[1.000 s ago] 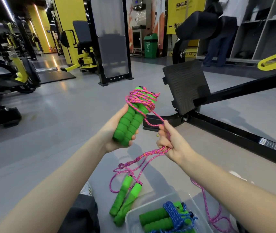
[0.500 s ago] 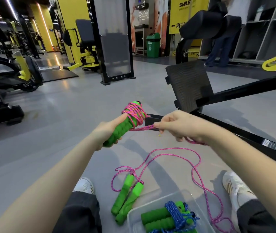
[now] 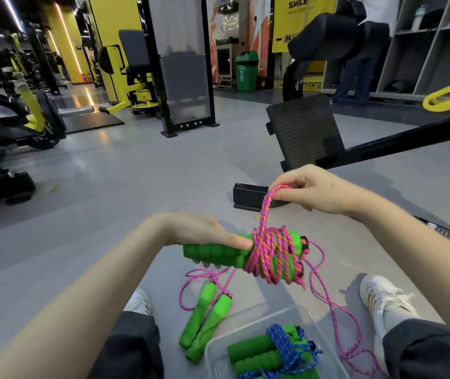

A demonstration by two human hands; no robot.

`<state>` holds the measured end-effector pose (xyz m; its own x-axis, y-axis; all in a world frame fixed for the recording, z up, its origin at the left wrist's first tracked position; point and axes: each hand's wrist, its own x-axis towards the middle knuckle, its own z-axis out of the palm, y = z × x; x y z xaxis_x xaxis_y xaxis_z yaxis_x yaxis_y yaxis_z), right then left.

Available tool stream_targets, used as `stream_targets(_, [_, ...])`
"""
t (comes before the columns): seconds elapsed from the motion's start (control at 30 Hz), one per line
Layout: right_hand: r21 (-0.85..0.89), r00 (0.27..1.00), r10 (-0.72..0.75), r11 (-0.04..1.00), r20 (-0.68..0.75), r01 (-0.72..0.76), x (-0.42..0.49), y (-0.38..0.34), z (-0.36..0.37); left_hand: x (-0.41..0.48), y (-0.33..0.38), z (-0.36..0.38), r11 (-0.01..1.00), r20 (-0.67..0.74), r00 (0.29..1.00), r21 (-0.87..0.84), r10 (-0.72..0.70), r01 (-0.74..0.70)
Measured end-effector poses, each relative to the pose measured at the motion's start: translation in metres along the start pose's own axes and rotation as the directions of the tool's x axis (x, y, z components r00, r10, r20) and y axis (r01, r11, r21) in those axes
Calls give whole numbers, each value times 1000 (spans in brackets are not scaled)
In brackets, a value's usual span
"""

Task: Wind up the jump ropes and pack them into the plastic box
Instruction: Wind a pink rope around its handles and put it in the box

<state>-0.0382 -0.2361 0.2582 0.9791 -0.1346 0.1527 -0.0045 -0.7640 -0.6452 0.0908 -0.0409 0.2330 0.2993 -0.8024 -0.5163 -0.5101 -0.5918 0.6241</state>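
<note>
Rope, pink-and-orange braided cord (image 3: 271,255), coiled in messy turns round the right end of two ribbed green foam handles (image 3: 213,251) held side by side, long axis level, black caps pointing right. Left hand (image 3: 204,233) grip clamped round the handles' left half. Right hand (image 3: 310,191) grip pinched on a doubled loop of cord just above the coil; loose tail trails to grey floor (image 3: 109,201). Bundle in mid-air above clear plastic box (image 3: 219,361) holding blue-corded rope bundle (image 3: 276,348); another green-handled pink rope (image 3: 204,318) lies beside the box
</note>
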Motion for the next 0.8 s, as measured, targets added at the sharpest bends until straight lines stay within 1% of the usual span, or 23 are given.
stream_targets(0.07, [90,999,38,995,-7,-37,-4,6,11,-1,4,1,988,71,992,-120,103,-94])
stream_targets(0.1, [133,998,61,989,-27,-57,-6,11,17,0,3,1,964,67,984,-223,163,-145])
stream_targets(0.17, [212,987,144,969,-77,-124,-9,16,29,3,-2,-2,861,-6,967,-453,254,-229])
stream_targets(0.2, [275,979,189,948,-79,-161,-8,15,38,4,-7,-4,803,-53,962,-538,269,-255])
stream_targets(0.23, [315,978,200,933,-61,-171,-7,13,47,5,-11,-5,750,-101,959,-604,263,-269])
stream_targets(0.27, [323,984,173,934,-45,-150,-4,14,55,6,-15,-6,702,-145,960,-657,241,-276])
stream_targets(0.3, [279,989,144,952,-34,-129,-2,12,61,7,-17,-7,665,-186,960,-692,210,-279])
stream_targets(0.33, [238,991,126,965,-35,-114,0,11,64,8,-18,-8,646,-223,959,-709,174,-283])
stream_targets(0.4, [178,987,142,976,-70,-128,4,7,66,10,-22,-10,644,-302,949,-710,90,-287])
stream_targets(0.47, [105,985,120,989,-121,-107,8,2,64,12,-25,-11,639,-359,933,-720,-10,-271])
stream_targets(0.53, [-52,982,58,996,-182,-69,10,-6,63,14,-24,-11,628,-375,924,-737,-71,-251])
stream_targets(0.6, [-180,976,18,982,-216,-58,10,-12,60,16,-21,-10,610,-380,919,-754,-104,-243])
stream_targets(0.7, [-195,958,-35,981,-286,-23,7,-21,55,18,-20,-9,552,-373,916,-800,-150,-235])
stream_targets(0.73, [-183,947,-74,983,-311,16,5,-24,55,18,-20,-9,540,-364,919,-809,-151,-232])
stream_targets(0.8, [-134,943,-147,985,-299,110,2,-26,54,19,-20,-8,550,-356,922,-805,-153,-220])
